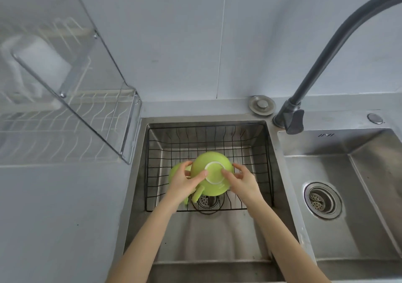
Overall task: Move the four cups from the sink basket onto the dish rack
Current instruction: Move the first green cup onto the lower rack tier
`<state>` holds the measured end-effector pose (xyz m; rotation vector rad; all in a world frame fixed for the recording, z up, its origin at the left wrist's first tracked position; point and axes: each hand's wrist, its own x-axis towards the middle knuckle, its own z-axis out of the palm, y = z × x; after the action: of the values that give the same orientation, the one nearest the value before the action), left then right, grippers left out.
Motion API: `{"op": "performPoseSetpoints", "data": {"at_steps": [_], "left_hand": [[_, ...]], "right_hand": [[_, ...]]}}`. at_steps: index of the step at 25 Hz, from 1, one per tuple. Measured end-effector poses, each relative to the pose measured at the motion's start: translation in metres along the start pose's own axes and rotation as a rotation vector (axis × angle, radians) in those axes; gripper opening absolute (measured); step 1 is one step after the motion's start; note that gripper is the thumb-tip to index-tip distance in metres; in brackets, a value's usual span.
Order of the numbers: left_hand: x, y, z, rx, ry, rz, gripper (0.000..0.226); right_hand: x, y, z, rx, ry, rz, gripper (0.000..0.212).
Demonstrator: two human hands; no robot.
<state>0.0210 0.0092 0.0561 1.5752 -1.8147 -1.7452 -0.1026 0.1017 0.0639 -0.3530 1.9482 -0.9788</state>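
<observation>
An upside-down green cup [208,161] with a white foot ring is held over the black wire sink basket [245,143] in the left sink. My left hand [185,180] grips its left side and my right hand [241,178] grips its right side, fingertips on the foot ring. A second green cup [174,172] shows partly behind my left hand, and green handles [196,194] stick out below it. The white wire dish rack [65,130] stands on the counter at the left, behind a clear panel.
A black faucet [326,50] arches over from the right, its base at the sink's back edge. A second steel sink with a drain [323,200] lies to the right. Grey counter [54,217] runs in front of the rack. A round metal cap [262,104] sits behind the sink.
</observation>
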Motion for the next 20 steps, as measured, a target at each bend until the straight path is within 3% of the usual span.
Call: {"op": "performPoseSetpoints", "data": {"at_steps": [3, 11, 20], "left_hand": [[-0.031, -0.010, -0.020, -0.046, -0.026, 0.022, 0.073], [-0.089, -0.040, -0.089, -0.057, -0.040, 0.086, 0.064], [-0.115, -0.078, -0.179, -0.103, 0.056, 0.140, 0.058]], "right_hand": [[-0.026, -0.005, 0.010, -0.005, 0.015, -0.057, 0.052], [-0.080, -0.017, 0.066, -0.064, -0.026, -0.152, 0.052], [-0.120, -0.027, 0.158, -0.181, -0.054, -0.313, 0.054]]}}
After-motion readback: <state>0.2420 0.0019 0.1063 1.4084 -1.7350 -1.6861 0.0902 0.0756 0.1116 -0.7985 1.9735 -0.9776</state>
